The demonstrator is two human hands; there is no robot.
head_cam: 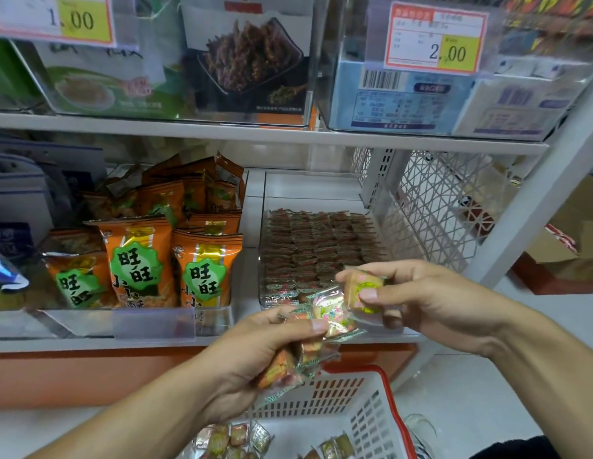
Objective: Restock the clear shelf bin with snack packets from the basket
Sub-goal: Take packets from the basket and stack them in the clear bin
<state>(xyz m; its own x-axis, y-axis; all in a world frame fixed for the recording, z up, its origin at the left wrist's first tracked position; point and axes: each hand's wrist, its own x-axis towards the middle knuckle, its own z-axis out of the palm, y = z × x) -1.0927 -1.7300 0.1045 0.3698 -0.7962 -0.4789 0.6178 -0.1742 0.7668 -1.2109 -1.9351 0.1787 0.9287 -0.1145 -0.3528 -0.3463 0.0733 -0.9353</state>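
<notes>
My left hand [255,352] grips a bunch of small clear-wrapped snack packets [328,316] in front of the shelf edge. My right hand [417,299] pinches one orange packet [363,291] between thumb and fingers, just right of that bunch. Behind both hands stands the clear shelf bin [308,183], with neat rows of small packets [318,240] across its floor. Below, the white basket with a red rim [384,389] holds several more loose packets [229,438].
A second clear bin to the left holds orange-and-green snack bags [139,263]. The upper shelf [255,132] carries boxed goods and price tags. A white lattice side panel [434,207] closes the shelf's right end. Cardboard boxes [566,240] sit on the floor beyond.
</notes>
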